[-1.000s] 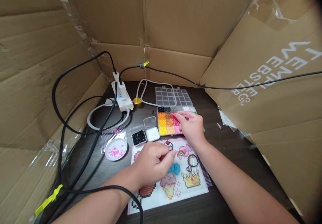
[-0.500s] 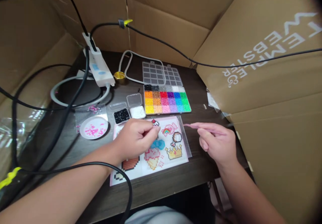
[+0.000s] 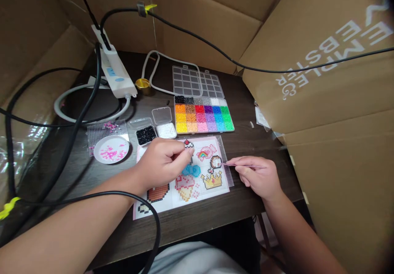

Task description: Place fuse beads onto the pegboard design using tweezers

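My right hand (image 3: 258, 177) pinches slim pink tweezers (image 3: 230, 164), tips pointing left over the round brown-and-white design (image 3: 216, 162) on a pattern sheet (image 3: 172, 203). Over the sheet's middle rests my closed left hand (image 3: 166, 161), thumb against curled fingers; whether it holds anything is hidden. It covers part of the sheet. A clear pegboard (image 3: 228, 176) shows along the sheet's right edge. Around the hand are a candy design (image 3: 207, 152), a blue bow (image 3: 191, 171) and a yellow crown (image 3: 212, 181). Their surfaces are too small to tell beads from print.
A compartment box of coloured beads (image 3: 205, 116) lies open behind the sheet. Small boxes hold black beads (image 3: 146, 134) and white beads (image 3: 166, 130). Left are a dish of pink beads (image 3: 111, 149) and a power strip (image 3: 118, 74). A black cable (image 3: 129, 192) crosses before my left forearm.
My right hand has moved left, bringing the tweezers' tips from beside the sheet to over the round design. My left hand keeps its place on the sheet. The camera view has shifted slightly.
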Demonstrator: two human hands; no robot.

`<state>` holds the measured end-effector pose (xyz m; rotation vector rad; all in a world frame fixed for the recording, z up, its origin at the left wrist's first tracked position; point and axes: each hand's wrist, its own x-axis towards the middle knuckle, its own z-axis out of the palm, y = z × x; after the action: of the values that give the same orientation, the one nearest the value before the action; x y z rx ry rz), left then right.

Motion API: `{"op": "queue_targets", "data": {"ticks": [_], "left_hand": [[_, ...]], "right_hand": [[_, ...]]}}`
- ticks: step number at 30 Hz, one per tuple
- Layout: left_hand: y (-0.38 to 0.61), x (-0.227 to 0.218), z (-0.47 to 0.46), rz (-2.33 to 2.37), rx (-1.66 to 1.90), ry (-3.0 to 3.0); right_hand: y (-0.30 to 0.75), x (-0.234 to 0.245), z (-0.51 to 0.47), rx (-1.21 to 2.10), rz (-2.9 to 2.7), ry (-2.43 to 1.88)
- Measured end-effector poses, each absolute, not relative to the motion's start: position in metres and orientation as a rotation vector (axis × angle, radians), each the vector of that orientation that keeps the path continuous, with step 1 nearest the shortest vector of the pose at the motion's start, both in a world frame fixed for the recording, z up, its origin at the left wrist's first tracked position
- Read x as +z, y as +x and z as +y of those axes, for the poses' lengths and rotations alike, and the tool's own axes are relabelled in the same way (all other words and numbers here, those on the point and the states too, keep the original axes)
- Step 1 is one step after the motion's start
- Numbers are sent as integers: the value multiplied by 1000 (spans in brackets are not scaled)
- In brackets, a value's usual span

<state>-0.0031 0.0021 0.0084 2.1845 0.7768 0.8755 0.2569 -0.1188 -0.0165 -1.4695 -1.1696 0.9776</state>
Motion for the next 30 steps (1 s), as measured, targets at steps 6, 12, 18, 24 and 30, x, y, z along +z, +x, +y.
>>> {"op": "queue_targets", "data": {"ticks": [6, 12, 18, 24, 30], "left_hand": [[-3, 8, 2, 773, 855, 2181], [-3, 9, 2, 783, 840, 2176], [-3, 9, 2, 787, 832, 2182], [-3, 8, 2, 776, 836, 2185], [-2, 10, 1, 781, 832, 2176]], "right_hand": [[259, -16, -117, 1021, -1211, -1466], [259, -15, -115, 1038, -1210, -1468], [258, -13, -115, 1031, -1198, -1478], [256, -10, -116, 1003, -1202, -1476], [257, -11, -116, 995, -1224, -1499]]}}
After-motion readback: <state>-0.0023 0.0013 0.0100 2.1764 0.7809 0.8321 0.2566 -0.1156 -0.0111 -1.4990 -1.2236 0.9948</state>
